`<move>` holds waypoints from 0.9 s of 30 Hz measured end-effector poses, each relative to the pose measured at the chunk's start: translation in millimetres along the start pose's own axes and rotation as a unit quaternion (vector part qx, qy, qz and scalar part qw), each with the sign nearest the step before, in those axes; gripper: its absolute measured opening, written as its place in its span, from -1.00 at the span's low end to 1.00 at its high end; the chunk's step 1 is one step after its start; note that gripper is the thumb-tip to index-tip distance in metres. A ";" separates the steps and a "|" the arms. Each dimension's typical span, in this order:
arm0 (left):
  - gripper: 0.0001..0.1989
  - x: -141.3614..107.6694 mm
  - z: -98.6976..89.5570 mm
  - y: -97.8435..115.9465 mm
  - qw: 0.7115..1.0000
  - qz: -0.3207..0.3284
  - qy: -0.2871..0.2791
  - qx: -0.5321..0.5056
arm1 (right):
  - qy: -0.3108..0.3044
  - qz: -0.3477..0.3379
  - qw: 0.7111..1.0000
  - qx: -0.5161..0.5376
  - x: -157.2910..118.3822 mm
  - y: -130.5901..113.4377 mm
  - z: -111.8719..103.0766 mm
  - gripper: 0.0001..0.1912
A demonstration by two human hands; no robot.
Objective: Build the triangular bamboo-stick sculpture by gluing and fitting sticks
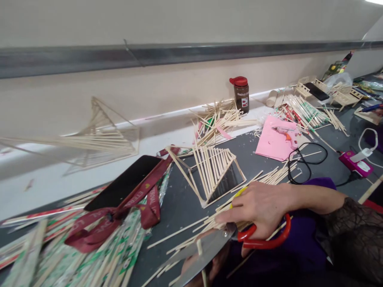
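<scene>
The right hand [259, 209] was wrapped around the red and yellow handles of the scissors [225, 234], nearer the person than the triangular stick frame [212, 169] on the bench [176, 199]. The blades stood parted, with a thin wooden stick [199, 248] upright between them. The left hand [220, 259] was lower down, partly hidden behind the blades and blurred; whether its fingers pinched that stick could not be told. Loose sticks [182, 231] lay spread between the frame and the person, some passing beneath the right hand.

To the left of the frame, a black slab [125, 179] lay with a printed maroon ribbon [151, 199] along it, above wrapped sticks [116, 247] in green-marked sleeves. Beyond the frame stood a heap of sticks [221, 119] and, just beside it, a dark bottle [241, 97] with a red cap. To the right of the frame, a glue gun [287, 135] rested on pink paper [271, 139], its cable looping past a purple power strip [355, 162] farther right.
</scene>
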State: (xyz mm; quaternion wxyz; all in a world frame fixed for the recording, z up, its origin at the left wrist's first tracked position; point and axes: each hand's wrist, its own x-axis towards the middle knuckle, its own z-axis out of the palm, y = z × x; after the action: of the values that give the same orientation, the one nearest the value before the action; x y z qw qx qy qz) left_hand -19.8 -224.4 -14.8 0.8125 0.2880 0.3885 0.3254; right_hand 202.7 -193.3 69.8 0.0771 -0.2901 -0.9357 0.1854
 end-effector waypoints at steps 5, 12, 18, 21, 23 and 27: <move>-0.53 -1.4 5.9 3.3 0.999 -0.006 -0.040 -0.003 | -0.027 0.013 1.000 0.002 2.4 -1.8 0.2 -0.33; -0.59 -8.2 13.7 9.0 0.998 0.038 0.005 -0.042 | -0.027 0.053 0.998 0.002 4.0 -5.6 -2.0 -0.42; -0.58 -6.5 13.8 10.6 0.996 0.080 -0.021 -0.035 | 0.004 0.041 0.999 -0.010 2.6 -4.2 4.3 -0.37; -0.55 -4.1 13.0 8.7 0.996 0.083 -0.022 -0.031 | 0.014 0.022 1.000 -0.013 1.8 -1.5 8.8 -0.37; -0.54 -2.6 12.2 7.5 0.996 0.085 -0.023 -0.026 | 0.014 0.023 1.000 -0.013 1.8 -0.5 10.0 -0.34; -0.55 0.8 9.2 5.6 0.996 0.082 -0.031 -0.021 | -0.012 0.035 0.999 -0.005 2.9 0.9 10.6 -0.29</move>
State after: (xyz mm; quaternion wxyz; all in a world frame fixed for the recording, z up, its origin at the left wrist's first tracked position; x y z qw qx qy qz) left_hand -13.6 -222.2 -6.2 0.8006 0.3117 0.3313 0.3901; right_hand 198.1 -194.2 59.8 0.0581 -0.3208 -0.9268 0.1865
